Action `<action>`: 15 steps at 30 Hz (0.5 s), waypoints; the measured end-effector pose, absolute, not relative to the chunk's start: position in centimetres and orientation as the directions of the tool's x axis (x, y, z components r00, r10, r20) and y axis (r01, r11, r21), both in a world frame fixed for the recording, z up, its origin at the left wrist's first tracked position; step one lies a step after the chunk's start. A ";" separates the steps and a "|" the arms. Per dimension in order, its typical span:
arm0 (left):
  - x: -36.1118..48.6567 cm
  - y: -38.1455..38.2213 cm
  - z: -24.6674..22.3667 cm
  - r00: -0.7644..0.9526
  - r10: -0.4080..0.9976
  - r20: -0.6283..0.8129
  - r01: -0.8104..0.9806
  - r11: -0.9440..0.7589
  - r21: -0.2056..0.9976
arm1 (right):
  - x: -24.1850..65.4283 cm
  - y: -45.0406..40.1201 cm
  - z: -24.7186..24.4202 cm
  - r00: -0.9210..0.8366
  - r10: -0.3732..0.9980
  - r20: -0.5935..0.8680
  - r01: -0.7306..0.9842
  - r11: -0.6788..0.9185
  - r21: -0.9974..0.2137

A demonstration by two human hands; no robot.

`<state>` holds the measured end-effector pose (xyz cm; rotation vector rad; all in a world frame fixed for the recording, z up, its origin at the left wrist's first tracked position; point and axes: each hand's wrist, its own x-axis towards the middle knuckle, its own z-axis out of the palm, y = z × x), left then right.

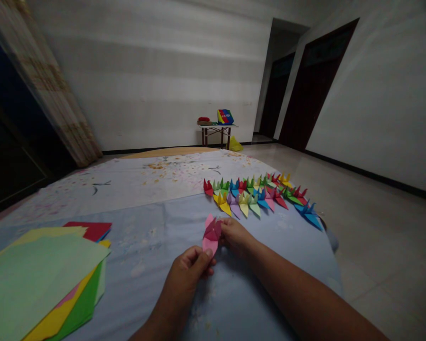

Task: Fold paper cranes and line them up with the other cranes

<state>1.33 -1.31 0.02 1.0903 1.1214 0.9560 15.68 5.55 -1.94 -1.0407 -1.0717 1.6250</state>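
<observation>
A pink folded paper piece [211, 232], partly shaped like an origami crane, is held up above the blue cloth near the table's front. My left hand [195, 266] pinches its lower tip between thumb and fingers. On its right side, my right hand [233, 232] grips the paper's edge, with the fingertips partly hidden behind it. Beyond my hands, several finished paper cranes [254, 204] in many colours stand in rows toward the table's right edge.
Loose coloured paper sheets [46, 265] lie stacked at the left. A flowered white cloth [156, 177] covers the table's far part. Against the far wall stands a small table [217, 127] carrying a colourful box [225, 117]; a yellow bag [235, 144] sits beside it on the floor.
</observation>
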 end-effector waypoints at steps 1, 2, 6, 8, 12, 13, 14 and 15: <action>1.3 -1.3 0.0 0.187 0.962 -0.201 -0.046 0.213 0.976 | 15.7 5.6 -2.0 -0.240 0.957 -0.162 -0.230 -0.218 -0.949; 1.3 -1.2 -0.1 0.185 0.962 -0.202 -0.046 0.214 0.976 | 15.8 5.7 -2.0 -0.242 0.957 -0.160 -0.233 -0.218 -0.948; 1.1 -0.9 -0.8 0.197 0.955 -0.221 -0.023 0.230 0.973 | 15.9 5.9 -2.3 -0.257 0.958 -0.129 -0.236 -0.192 -0.953; 1.0 -0.8 -1.0 0.200 0.955 -0.220 -0.030 0.230 0.973 | 15.9 5.9 -2.4 -0.270 0.958 -0.101 -0.228 -0.165 -0.960; 0.9 -0.7 -0.8 0.242 0.944 -0.224 -0.088 0.251 0.964 | 15.7 5.6 -2.5 -0.279 0.957 -0.075 -0.220 -0.140 -0.965; 0.9 -0.6 -0.7 0.253 0.940 -0.229 -0.099 0.261 0.960 | 15.7 5.5 -2.5 -0.283 0.956 -0.080 -0.216 -0.145 -0.966; 0.9 -0.6 -0.6 0.257 0.938 -0.234 -0.109 0.269 0.957 | 15.6 5.5 -2.5 -0.289 0.953 -0.089 -0.210 -0.153 -0.965; 0.9 -0.6 -0.6 0.259 0.937 -0.234 -0.118 0.271 0.955 | 15.6 5.4 -2.4 -0.297 0.950 -0.096 -0.206 -0.162 -0.965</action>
